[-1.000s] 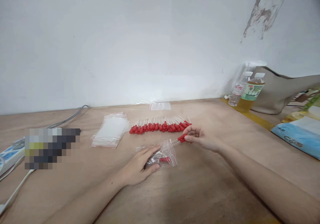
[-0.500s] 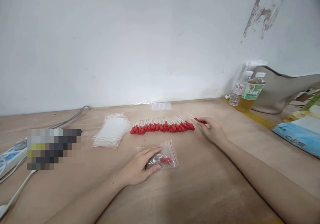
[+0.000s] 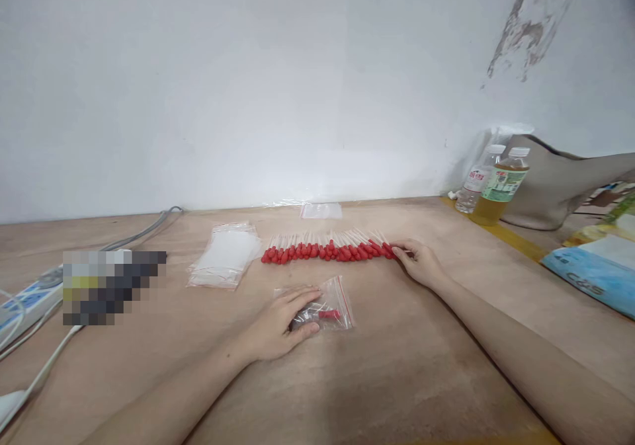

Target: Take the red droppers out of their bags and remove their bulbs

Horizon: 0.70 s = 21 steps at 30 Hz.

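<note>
Two hands, one half-covered bag, many sticks

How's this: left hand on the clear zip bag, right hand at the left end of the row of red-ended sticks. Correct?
One slip: the right hand is at the right end of the row of red-ended sticks, per the head view. Left hand on the clear zip bag stands.

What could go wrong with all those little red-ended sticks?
The red-ended sticks lie in a loose row with the right hand at one end, so a bump might scatter them. The left hand rests on a thin clear bag, which might crumple. The loosely stacked bags might slide apart if nudged.
</note>
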Each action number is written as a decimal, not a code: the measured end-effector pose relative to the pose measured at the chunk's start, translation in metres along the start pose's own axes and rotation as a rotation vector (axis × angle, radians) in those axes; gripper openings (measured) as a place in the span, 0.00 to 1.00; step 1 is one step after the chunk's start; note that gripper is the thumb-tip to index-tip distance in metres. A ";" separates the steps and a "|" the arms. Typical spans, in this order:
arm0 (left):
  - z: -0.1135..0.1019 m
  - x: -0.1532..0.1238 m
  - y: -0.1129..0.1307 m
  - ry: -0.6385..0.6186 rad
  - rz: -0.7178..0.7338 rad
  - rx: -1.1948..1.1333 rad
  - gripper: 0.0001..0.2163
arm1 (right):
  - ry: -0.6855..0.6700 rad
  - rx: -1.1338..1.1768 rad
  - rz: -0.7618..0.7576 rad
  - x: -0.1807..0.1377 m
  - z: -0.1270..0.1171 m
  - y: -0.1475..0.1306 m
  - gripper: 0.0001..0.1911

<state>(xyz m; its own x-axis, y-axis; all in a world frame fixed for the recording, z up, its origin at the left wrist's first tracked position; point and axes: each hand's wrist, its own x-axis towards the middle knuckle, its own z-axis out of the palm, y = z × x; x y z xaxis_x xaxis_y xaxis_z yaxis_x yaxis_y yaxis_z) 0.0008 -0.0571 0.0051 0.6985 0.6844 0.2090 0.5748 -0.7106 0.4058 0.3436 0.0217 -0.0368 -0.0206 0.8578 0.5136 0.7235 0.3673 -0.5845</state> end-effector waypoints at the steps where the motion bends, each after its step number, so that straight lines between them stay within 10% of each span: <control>1: 0.000 0.000 0.000 -0.002 -0.002 -0.001 0.22 | 0.002 0.001 0.011 0.001 0.001 0.002 0.14; 10: 0.001 0.000 0.000 0.017 -0.012 -0.017 0.24 | 0.298 0.048 -0.067 -0.006 -0.004 -0.040 0.12; 15: 0.002 -0.001 -0.002 0.014 -0.027 0.002 0.27 | -0.367 0.203 -0.330 -0.028 0.010 -0.100 0.09; 21: 0.003 -0.002 -0.001 -0.002 -0.033 0.012 0.29 | -0.556 0.296 -0.339 -0.039 0.031 -0.122 0.12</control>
<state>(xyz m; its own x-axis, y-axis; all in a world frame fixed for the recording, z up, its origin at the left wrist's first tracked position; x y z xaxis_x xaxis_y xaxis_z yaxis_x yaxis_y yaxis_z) -0.0001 -0.0578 0.0016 0.6799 0.7072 0.1938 0.6025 -0.6895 0.4020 0.2350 -0.0456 -0.0046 -0.6168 0.7066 0.3467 0.3994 0.6605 -0.6357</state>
